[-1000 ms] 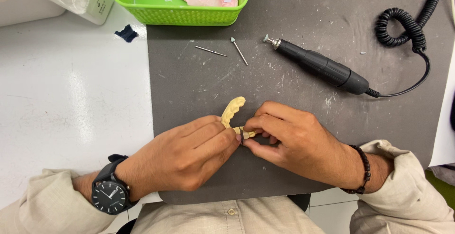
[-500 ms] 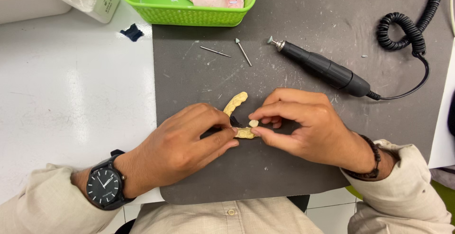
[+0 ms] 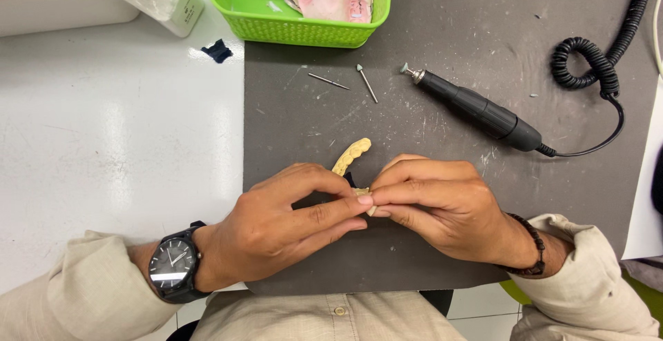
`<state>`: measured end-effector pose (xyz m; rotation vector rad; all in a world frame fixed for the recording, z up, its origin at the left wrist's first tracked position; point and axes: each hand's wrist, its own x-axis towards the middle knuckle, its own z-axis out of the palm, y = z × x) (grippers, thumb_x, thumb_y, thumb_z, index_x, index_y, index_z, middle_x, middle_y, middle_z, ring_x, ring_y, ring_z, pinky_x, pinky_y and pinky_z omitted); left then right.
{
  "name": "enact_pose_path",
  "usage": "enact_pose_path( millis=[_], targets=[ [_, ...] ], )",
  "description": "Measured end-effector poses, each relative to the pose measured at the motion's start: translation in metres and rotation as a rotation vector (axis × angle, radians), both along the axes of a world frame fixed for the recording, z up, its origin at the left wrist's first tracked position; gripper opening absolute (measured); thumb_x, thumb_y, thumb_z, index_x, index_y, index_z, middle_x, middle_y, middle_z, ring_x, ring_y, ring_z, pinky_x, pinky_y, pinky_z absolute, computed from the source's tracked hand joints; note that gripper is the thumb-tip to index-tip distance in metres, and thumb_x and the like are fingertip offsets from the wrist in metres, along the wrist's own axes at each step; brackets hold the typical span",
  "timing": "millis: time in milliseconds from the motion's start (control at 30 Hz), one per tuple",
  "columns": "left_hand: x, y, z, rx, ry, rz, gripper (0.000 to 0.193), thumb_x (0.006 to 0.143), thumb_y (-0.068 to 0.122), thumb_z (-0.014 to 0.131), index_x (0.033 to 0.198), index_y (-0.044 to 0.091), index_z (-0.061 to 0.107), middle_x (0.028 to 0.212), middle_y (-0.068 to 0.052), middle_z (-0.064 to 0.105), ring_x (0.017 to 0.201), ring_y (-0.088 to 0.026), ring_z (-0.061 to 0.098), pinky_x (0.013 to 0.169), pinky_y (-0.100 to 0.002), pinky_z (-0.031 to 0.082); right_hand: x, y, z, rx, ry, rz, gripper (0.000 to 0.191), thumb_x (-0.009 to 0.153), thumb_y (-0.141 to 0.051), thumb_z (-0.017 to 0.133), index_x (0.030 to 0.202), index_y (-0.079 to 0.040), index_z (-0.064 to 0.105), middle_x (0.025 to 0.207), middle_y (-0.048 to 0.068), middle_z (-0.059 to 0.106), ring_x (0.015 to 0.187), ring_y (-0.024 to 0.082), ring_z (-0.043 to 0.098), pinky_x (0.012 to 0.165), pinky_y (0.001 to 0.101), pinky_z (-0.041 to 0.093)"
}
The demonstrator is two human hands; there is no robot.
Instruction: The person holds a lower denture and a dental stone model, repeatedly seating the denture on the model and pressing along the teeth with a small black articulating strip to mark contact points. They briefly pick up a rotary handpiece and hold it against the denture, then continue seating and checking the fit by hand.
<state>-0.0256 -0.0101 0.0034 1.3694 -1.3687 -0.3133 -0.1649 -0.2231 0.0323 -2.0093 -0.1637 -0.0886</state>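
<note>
Left hand (image 3: 283, 220) and right hand (image 3: 442, 206) meet fingertip to fingertip, both pinching a small cream tooth piece (image 3: 362, 193) low over the grey mat (image 3: 442, 106). Beyond them lies a black handpiece (image 3: 483, 113), then a green basket (image 3: 311, 27).

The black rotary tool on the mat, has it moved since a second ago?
No. The rotary tool lies at the same spot on the grey mat, beside the two small bits; only the camera shifted.
</note>
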Motion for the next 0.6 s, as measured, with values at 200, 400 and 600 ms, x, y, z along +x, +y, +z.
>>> enact_pose_path(
  millis=[200, 400, 600],
  targets=[
    [0.002, 0.0, -0.001, -0.067, -0.028, -0.041, 0.035, 0.088, 0.005, 0.084, 0.12, 0.002, 0.071, 0.113, -0.012, 0.069, 0.102, -0.025, 0.072, 0.086, -0.036, 0.059, -0.001, 0.005, -0.007, 0.082, -0.026, -0.047, 0.016, 0.086, 0.001, 0.081, 0.101, 0.001, 0.074, 0.096, 0.01, 0.077, 0.087, 0.021, 0.077, 0.073, 0.0276, 0.063],
    [-0.001, -0.001, -0.003, -0.027, 0.048, -0.039, 0.028, 0.093, 0.005, 0.082, 0.12, 0.004, 0.072, 0.116, -0.01, 0.068, 0.105, -0.023, 0.072, 0.088, -0.032, 0.061, -0.001, 0.004, -0.011, 0.006, -0.05, -0.081, 0.018, 0.082, -0.002, 0.085, 0.096, 0.001, 0.074, 0.093, 0.01, 0.077, 0.086, 0.021, 0.076, 0.071, 0.029, 0.062],
    [0.005, 0.0, 0.001, 0.091, 0.131, 0.08, 0.021, 0.09, 0.006, 0.08, 0.11, 0.003, 0.075, 0.112, -0.008, 0.076, 0.099, -0.019, 0.077, 0.086, -0.027, 0.064, 0.004, -0.015, 0.002, -0.391, -0.217, -0.23, 0.029, 0.078, -0.007, 0.09, 0.099, -0.001, 0.072, 0.094, 0.011, 0.075, 0.088, 0.023, 0.074, 0.078, 0.0345, 0.058]
  ],
)
